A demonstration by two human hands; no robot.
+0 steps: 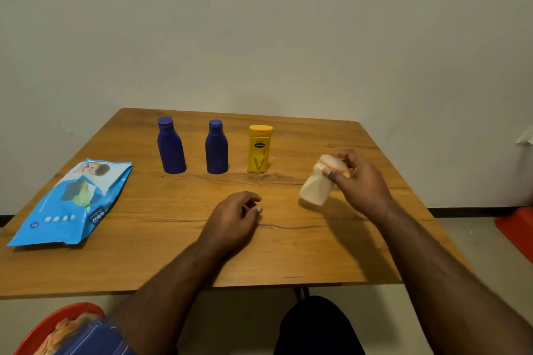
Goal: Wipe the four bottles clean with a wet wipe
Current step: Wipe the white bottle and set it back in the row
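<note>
Four bottles share a wooden desk that stands against a plain pale wall, and three of them stand upright in a row toward its far edge. Next in size is the blue wet-wipe pack, lying flat near the desk's left edge, well apart from the bottles, with a picture of a child on its face. At the lower left corner a red basin sits below the desk edge with something pale inside it, partly hidden by a blue striped cloth. Another red object lies on the floor at the right. The left hand rests on the desk in front of the row, fingers loosely curled and holding nothing. The right hand grips the cream bottle by its top, holding it tilted with its base just above the wood, to the right of the row; the fingers cover part of the cap. In the row, the left dark blue bottle stands nearest the pack, the second dark blue bottle just right of it, and the yellow bottle with its wide yellow cap follows. A small wet patch glints on the wood just before the yellow bottle.
</note>
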